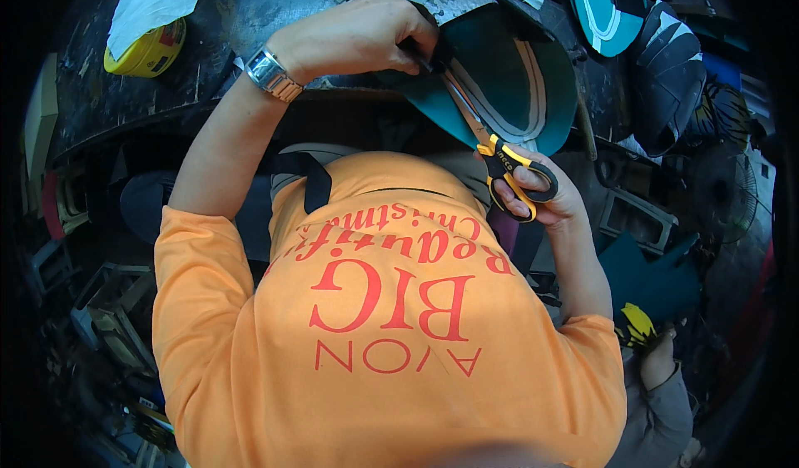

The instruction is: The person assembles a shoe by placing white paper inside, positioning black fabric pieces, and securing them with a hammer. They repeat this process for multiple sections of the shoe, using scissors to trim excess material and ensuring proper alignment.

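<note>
My left hand, with a metal watch on the wrist, is closed in a pinch on the black edge of a teal and black cap-like piece. A pale curved band runs along the teal side of this piece. In my right hand is a pair of scissors with black and yellow handles, my fingers through the loops. Its blades point up and left, lying against the teal piece with their tips close to my left fingers. What exactly lies between the blades cannot be made out.
A dark worktable carries a round yellow container and white sheets. At the right are another teal piece, a dark panelled piece and a fan. Another person's hand shows at lower right near something yellow.
</note>
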Tool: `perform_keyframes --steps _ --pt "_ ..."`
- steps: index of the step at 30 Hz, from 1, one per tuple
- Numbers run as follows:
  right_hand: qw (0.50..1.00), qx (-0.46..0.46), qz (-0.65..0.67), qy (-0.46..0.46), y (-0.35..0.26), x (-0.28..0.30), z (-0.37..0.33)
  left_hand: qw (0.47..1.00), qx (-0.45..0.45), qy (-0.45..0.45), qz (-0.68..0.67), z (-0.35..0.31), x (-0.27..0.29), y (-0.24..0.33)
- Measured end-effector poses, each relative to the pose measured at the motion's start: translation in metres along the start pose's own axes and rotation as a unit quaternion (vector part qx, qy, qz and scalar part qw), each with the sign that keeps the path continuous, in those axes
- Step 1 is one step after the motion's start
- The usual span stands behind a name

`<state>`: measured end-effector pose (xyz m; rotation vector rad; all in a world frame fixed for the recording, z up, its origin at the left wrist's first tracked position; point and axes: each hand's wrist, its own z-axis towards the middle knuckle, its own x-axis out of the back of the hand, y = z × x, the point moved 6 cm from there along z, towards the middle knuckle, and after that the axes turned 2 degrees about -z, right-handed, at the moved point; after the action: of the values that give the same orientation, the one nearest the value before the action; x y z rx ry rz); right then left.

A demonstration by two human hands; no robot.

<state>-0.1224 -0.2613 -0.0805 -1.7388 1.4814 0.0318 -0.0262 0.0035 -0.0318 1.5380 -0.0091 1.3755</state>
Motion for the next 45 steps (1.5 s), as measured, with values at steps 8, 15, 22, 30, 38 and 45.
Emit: perform_keyframes --steps 8,15,22,30,38,45 --pt "0.986 0.01 -0.15 0.07 -0.02 -0.002 -0.007 0.998 0.054 -0.029 0.011 0.0 -0.004 0.0" --pt "0.977 0.017 -0.19 0.092 -0.025 -0.001 -0.008 0.999 0.048 -0.006 0.024 -0.002 -0.004 0.003" --pt "0.941 0.232 -0.244 0.042 -0.074 -0.002 -0.037 1.0 0.01 0.015 0.026 -0.008 0.002 0.025" --pt "0.727 0.464 -0.398 0.311 -0.157 0.051 -0.013 0.996 -0.043 -0.003 0.083 0.026 0.012 0.064" --pt "0.509 0.342 -0.564 0.553 -0.184 0.169 -0.021 0.938 -0.168 0.165 0.254 0.065 0.039 0.051" --pt "0.39 0.383 -0.661 0.515 -0.199 0.104 -0.013 0.901 -0.144 0.122 0.39 0.092 0.011 0.022"
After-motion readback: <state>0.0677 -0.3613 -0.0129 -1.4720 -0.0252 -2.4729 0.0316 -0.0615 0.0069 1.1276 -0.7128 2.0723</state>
